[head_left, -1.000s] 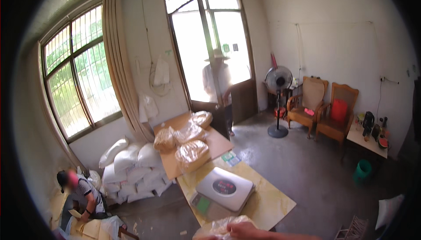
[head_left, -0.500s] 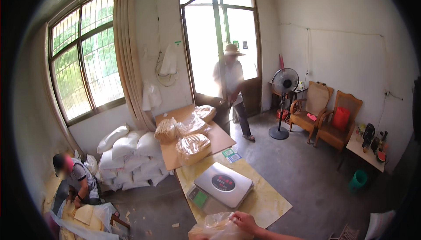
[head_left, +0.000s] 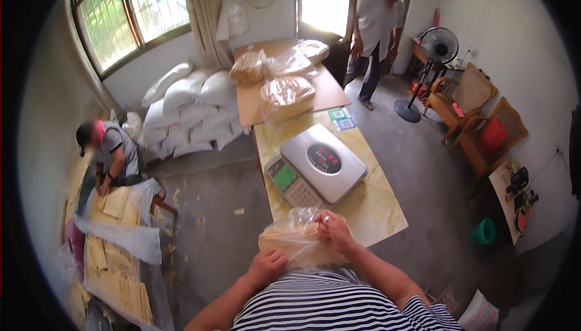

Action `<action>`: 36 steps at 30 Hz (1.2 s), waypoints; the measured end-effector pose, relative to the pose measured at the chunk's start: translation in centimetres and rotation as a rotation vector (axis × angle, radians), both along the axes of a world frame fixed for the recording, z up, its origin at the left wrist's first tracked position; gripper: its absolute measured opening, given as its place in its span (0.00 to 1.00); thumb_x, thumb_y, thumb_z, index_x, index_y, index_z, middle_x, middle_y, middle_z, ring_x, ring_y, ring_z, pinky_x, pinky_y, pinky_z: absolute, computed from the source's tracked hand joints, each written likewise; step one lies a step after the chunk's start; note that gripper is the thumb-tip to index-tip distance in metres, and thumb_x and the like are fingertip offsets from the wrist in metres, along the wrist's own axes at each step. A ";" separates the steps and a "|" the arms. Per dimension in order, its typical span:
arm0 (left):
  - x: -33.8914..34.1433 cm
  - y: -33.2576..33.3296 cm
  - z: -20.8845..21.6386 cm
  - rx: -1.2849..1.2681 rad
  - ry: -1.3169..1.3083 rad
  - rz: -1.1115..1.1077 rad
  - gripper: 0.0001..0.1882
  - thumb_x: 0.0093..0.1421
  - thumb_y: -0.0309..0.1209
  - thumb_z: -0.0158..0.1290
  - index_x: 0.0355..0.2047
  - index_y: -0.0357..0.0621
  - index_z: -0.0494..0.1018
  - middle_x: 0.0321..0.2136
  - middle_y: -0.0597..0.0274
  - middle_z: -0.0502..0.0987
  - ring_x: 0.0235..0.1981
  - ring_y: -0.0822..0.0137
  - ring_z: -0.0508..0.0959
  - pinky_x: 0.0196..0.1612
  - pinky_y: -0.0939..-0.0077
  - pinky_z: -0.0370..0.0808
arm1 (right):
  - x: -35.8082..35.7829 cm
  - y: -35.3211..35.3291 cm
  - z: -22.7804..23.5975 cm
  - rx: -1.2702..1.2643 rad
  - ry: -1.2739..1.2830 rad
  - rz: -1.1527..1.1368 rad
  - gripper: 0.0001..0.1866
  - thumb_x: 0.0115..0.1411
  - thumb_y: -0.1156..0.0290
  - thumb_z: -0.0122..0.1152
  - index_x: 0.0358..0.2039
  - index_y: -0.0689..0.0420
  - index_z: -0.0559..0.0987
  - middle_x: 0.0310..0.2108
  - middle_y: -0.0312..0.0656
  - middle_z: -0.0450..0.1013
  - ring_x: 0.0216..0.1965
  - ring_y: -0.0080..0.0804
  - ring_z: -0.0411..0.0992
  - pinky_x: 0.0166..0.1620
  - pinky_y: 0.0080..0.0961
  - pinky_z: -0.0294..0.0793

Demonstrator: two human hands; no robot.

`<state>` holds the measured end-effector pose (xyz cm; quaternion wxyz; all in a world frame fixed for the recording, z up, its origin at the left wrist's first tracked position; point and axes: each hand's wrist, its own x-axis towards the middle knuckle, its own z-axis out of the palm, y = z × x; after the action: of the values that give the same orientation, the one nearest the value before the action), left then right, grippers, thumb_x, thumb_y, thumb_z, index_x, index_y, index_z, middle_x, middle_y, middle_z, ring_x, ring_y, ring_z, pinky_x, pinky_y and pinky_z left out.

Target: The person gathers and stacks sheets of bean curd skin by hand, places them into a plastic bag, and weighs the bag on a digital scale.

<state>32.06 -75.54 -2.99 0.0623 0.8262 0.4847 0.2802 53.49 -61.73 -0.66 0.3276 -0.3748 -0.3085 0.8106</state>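
A clear plastic bag (head_left: 290,238) filled with flat, yellowish sheets rests against my striped shirt at the near end of the table. My right hand (head_left: 334,232), with a ring on it, pinches the gathered plastic at the bag's upper right. Curled fingers of my left hand (head_left: 269,267) grip the bag's lower left side. Just beyond the bag stands a silver electronic scale (head_left: 322,160) with a green display and a keypad on its left; nothing lies on its plate.
Several filled bags (head_left: 287,96) lie on a brown board (head_left: 333,89) at the table's far end. White sacks (head_left: 190,110) are stacked left. A seated person (head_left: 115,152) handles yellowish sheets at the lower left. Another person (head_left: 378,28) in a straw hat stands near the door, beside a fan (head_left: 437,46).
My view has tipped downward, bringing my left hand and shirt into sight. The person in the hat has stepped in from the doorway. My right hand keeps its hold on the bag.
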 end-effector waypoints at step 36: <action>6.6 6.0 -3.5 -0.787 -0.857 0.240 0.13 0.56 0.32 0.53 0.39 0.38 0.73 0.31 0.59 0.79 0.33 0.66 0.79 0.38 0.73 0.75 | 2.6 -3.5 -1.6 0.871 -0.513 0.031 0.11 0.57 0.75 0.48 0.36 0.60 0.78 0.32 0.36 0.75 0.33 0.22 0.72 0.39 0.21 0.71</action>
<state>38.64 -69.50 -6.50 0.5221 0.4937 0.5737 0.3931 56.06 -65.24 -2.31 0.3551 -0.3860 -0.6940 0.4933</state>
